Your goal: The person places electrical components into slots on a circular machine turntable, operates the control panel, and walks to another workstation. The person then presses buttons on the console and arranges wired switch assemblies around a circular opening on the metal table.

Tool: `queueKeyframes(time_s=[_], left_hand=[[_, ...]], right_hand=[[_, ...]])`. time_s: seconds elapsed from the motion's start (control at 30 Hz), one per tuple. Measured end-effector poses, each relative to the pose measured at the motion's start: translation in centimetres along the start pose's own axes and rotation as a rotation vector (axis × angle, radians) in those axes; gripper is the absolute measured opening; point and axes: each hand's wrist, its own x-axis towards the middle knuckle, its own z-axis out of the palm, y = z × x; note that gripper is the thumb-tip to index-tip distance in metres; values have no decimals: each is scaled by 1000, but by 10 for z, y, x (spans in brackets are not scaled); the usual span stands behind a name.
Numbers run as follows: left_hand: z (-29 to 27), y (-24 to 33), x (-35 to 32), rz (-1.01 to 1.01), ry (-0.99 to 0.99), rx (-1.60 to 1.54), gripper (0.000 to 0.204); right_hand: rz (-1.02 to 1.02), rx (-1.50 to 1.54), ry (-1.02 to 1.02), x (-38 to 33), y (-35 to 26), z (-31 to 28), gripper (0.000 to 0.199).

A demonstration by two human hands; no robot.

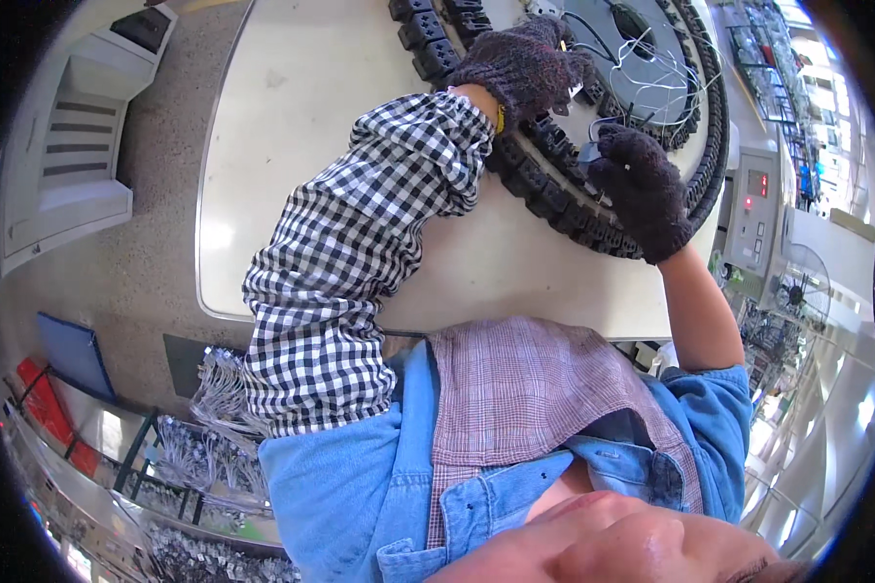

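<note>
Both my hands wear dark knitted gloves over a turntable with a round grey plate [603, 27], ringed by rows of black segmented blocks [554, 201]. My left hand [527, 70], below a black-and-white checked sleeve, reaches over the block rows with its fingers curled together. A small metallic bit shows by its fingertips; what they hold is hidden. Opposite it, my right hand [642, 185] is closed, pinching a small grey block-shaped piece [589, 153] between thumb and fingers. Thin white wires [642, 68] lie loosely looped on the plate, beyond my hands.
The rings sit on a pale table [301, 107] with a rounded edge near me. A control box [756, 209] with a red display stands at the right, a fan [804, 290] nearby. At left are a white cabinet [68, 214], a blue panel [76, 355] and racked grey cable bundles [209, 466].
</note>
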Motion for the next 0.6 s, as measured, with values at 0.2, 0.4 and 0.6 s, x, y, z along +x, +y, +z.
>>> queueKeyframes(time_s=[0.2, 0.4, 0.6], left_hand=[[-2, 3, 10, -9, -77, -55, 53], [5, -8, -6, 271, 102, -108, 49], [23, 3, -34, 488, 20, -179, 48]], right_hand=[[-240, -364, -56, 8, -15, 0, 29], [-24, -103, -120, 12, -17, -3, 50], [-115, 64, 151, 38, -22, 2, 55]])
